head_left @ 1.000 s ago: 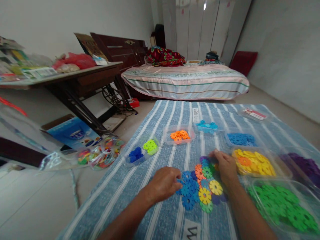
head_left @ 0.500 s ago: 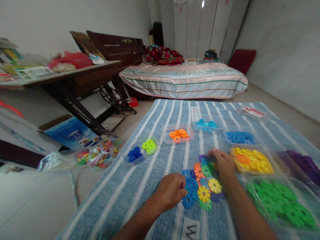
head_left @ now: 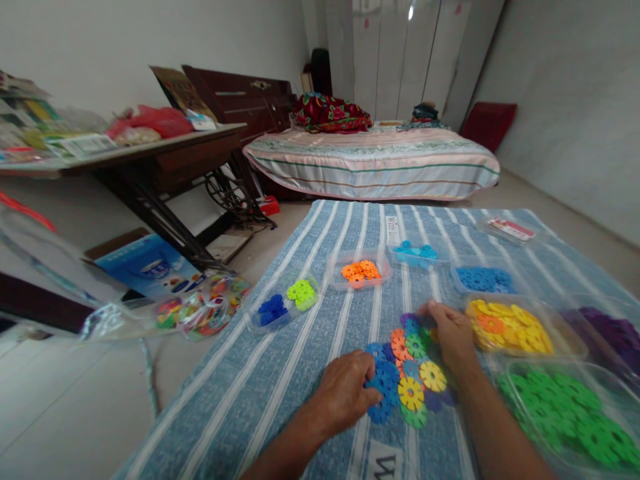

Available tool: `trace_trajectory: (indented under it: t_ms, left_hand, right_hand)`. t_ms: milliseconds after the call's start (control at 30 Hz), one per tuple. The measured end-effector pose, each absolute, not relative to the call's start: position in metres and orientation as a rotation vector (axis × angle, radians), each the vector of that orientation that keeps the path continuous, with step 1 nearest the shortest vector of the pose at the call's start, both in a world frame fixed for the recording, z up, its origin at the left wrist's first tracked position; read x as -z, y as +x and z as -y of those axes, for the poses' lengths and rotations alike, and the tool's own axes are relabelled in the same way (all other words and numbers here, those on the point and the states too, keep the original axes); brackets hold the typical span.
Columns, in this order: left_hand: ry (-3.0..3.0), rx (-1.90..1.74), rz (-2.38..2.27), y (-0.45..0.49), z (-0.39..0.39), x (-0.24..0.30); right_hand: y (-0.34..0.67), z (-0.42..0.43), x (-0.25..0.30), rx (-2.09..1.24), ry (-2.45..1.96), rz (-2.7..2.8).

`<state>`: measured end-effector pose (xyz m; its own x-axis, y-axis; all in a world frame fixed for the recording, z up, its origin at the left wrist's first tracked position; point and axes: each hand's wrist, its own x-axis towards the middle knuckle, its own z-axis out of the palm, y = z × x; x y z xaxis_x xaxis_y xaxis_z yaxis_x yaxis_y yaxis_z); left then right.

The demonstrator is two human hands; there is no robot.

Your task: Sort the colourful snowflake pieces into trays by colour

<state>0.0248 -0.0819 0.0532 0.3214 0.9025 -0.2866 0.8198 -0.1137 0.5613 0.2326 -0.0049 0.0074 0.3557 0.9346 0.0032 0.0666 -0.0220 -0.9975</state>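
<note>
A flat cluster of colourful notched snowflake discs (head_left: 411,392) lies on the striped cloth, with blue, orange, green, yellow and purple pieces touching or overlapping. At its left edge, my left hand (head_left: 347,387) has curled fingers and the thumb against the blue snowflake discs (head_left: 385,390). My right hand (head_left: 450,328) is at the upper right of the cluster, fingers bent over its edge beside a green disc (head_left: 415,345). The right fingertips partly cover pieces there, and its thumb is hidden.
Clear tubs hold yellow discs (head_left: 510,327), green discs (head_left: 565,407), purple discs (head_left: 607,333), blue discs (head_left: 485,280), light-blue discs (head_left: 415,252) and orange discs (head_left: 361,272). Dark-blue discs (head_left: 273,309) and lime discs (head_left: 302,293) share another. A lid (head_left: 511,229) lies at the far right.
The whole view has shifted slightly, moving the scene a little right and down. Both hands stay at the cluster; the left thumb reaches slightly further over the blue discs.
</note>
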Motion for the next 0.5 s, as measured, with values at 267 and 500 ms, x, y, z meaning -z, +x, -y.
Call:
trace_trajectory:
  t_ms: [267, 500]
  left_hand:
    - [1.709, -0.288, -1.398, 0.012, 0.068, -0.057]
    - [1.562, -0.465, -1.376, 0.042, 0.009, -0.070]
  right_hand:
    - [0.233, 0.003, -0.004, -0.932, -1.385, 0.987]
    - [0.235, -0.001, 0.006, -0.973, -1.382, 1.004]
